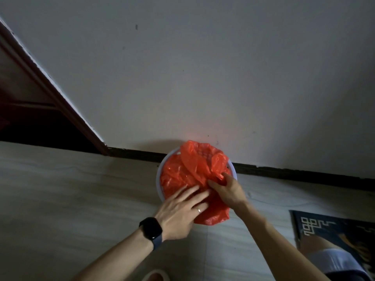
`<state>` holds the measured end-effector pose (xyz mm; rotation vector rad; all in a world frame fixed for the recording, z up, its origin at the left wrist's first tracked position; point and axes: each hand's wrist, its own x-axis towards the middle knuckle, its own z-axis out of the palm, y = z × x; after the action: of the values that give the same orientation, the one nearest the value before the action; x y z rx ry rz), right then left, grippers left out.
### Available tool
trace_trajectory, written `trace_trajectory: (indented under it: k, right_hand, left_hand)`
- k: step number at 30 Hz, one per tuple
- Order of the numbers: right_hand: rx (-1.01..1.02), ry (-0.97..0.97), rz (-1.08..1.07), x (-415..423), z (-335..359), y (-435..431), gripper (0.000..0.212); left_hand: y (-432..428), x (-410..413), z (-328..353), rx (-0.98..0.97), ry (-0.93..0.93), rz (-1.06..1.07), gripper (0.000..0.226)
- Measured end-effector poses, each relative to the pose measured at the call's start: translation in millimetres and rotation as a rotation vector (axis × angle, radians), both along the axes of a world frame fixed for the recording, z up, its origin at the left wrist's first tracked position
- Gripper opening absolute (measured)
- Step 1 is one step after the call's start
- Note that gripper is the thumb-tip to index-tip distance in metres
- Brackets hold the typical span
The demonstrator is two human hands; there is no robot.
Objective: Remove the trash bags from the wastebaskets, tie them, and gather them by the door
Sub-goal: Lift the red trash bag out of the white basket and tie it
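Through your head camera the room is dim and much is hard to read. The wastebasket shows only as a pale rim, its walls hidden under the red trash bag, which fills it and spills over its near edge. You cannot tell what lies inside the bag. Your right hand sits at the wastebasket's near right rim, its grip narrow and closed on a bunched fold of the bag, with the fingertips partly buried in plastic. Your left hand lies at the near rim just beside it, grip wide, fingers straight and spread flat on the bag. Count one wastebasket, one bag, two hands, one dark watch on the left wrist and one ring on a left finger. The wastebasket stands on the floor against the dark baseboard and the wall. Well to its left, a dark door frame is cut off by the picture's edge. To its right and nearer you, a patterned rug is also cut off.
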<state>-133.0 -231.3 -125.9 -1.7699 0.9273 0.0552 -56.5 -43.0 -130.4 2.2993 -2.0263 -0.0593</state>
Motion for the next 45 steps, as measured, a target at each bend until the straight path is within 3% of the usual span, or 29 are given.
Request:
trace_trajectory:
  k: [3,7,9,11,13,17,22,26,32,39,42,45]
  right_hand:
    - [-0.066,0.014,0.013,-1.9,-0.3,2.4,0.039]
    - [-0.008,-0.105,-0.052,-5.1,3.4,3.3,0.037]
    - [-0.002,-0.135,-0.143,-1.8,7.0,-1.6,0.030]
    - [-0.013,-0.161,-0.261,4.7,15.2,-8.1,0.021]
    - [-0.027,-0.200,-0.320,13.9,25.2,-13.0,0.016]
    - [-0.026,-0.178,-0.283,27.5,34.4,-14.4,0.014]
    - [-0.016,-0.287,-0.383,41.0,45.1,-23.0,0.029]
    - [0.054,-0.373,-0.535,50.7,64.7,-40.3,0.030]
    - [0.243,-0.352,-0.745,51.7,71.1,-47.3,0.031]
    - [0.449,-0.355,-1.001,45.7,90.4,-47.0,0.023]
    - [0.386,-0.400,-0.950,47.6,86.9,-39.2,0.025]
    - [0.119,-0.404,-0.669,62.0,83.2,-19.2,0.029]
  left_hand:
    - [21.5,7.9,-5.2,-0.207,0.239,0.253,0.043]
    - [15.5,25.5,-13.7,-0.284,0.699,0.879,0.051]
    - [3.6,36.9,-12.8,-0.300,0.765,1.135,0.044]
    - [-4.6,41.8,-7.0,-0.263,0.908,1.250,0.042]
    - [-6.3,42.4,2.8,-0.144,1.013,1.165,0.050]
    - [2.7,52.0,-3.3,0.009,0.924,1.079,0.051]
    - [6.6,51.2,-11.0,-0.048,0.875,1.214,0.014]
    - [19.5,53.4,-16.9,0.021,1.016,1.325,0.022]
    - [27.6,56.0,-20.9,-0.061,1.130,1.440,0.028]
    - [34.7,58.6,-19.3,-0.113,1.097,1.450,0.032]
    - [33.5,62.5,-14.9,-0.081,0.848,1.425,0.026]
    - [27.8,62.0,-17.6,-0.090,0.612,1.373,0.029]
